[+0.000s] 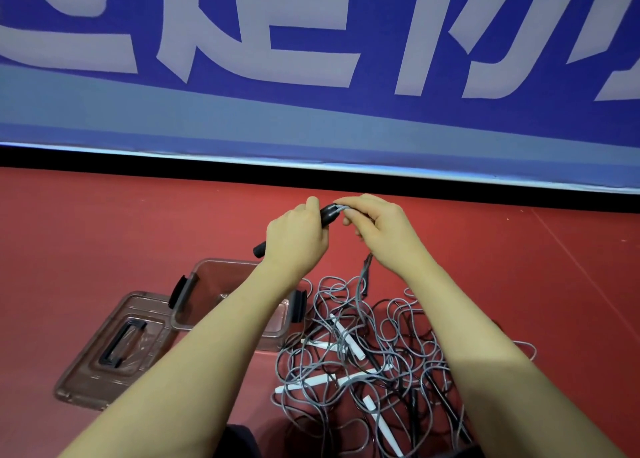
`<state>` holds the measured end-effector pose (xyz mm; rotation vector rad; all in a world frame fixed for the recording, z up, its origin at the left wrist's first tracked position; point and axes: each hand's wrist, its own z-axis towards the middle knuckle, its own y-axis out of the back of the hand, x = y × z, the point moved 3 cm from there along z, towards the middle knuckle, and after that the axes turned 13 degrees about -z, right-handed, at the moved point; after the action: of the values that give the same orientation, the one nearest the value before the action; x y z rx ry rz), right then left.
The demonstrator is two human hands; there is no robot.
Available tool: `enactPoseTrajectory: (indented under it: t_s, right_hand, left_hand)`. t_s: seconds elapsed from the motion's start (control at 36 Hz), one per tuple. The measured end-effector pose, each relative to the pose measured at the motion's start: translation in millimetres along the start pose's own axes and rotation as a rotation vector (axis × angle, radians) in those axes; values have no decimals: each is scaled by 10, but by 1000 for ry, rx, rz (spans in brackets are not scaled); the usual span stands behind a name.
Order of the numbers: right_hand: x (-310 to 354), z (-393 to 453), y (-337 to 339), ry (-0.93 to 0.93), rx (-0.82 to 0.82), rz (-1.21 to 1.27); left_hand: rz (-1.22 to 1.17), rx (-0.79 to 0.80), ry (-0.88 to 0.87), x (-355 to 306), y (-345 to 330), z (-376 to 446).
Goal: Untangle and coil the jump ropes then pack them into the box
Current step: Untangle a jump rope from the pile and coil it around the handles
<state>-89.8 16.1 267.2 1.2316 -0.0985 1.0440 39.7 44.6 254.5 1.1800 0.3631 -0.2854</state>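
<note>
Grey cord (pixel 360 284) runs from the heap (pixel 374 364) to the black handle (pixel 325 215) gripped in the left hand (pixel 298 239); the right hand (pixel 377 229) pinches that cord; pulling hard may tighten knots, dragging the heap; box (pixel 188 300) sits open, just beside.

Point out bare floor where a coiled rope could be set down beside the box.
Bare red floor lies beyond the box, up to the black strip under the banner, and at far right past the rope tangle. Crowded: the tangle touches the box's right side, the lid its left.
</note>
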Motion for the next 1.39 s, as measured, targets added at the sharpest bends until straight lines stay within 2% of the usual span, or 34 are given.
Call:
enactPoseTrajectory:
  t_s: [0.14, 0.33, 0.47, 0.53, 0.69, 0.78, 0.83, 0.94, 1.08, 1.39]
  right_hand:
    - [-35, 6, 7, -142, 10, 220]
    - [-108, -62, -164, -182, 285, 33]
    - [-143, -62, -157, -207, 259, 121]
    - [-154, -72, -186, -209, 278, 145]
    - [-81, -89, -302, -247, 371, 305]
    - [-11, -79, -293, -373, 363, 515]
    - [8, -48, -286, -469, 313, 570]
    - [44, 2, -316, -613, 214, 395]
    - [47, 40, -323, -500, 18, -65]
    - [98, 3, -379, -395, -61, -206]
  left_hand:
    - [-415, -49, 37, 86, -3, -1]
    - [-831, -162, 222, 142, 49, 16]
    - [-1160, -125, 247, 127, 55, 18]
    - [-1225, -140, 244, 87, 81, 26]
    - [-1197, -327, 355, 49, 122, 53]
    - [-1286, -416, 431, 110, 116, 85]
    - [-1358, -425, 466, 119, 105, 97]
    - [-1431, -435, 530, 41, 136, 98]
    - [-1555, -398, 545, -38, 171, 115]
    - [-1931, -385, 612, -101, 74, 91]
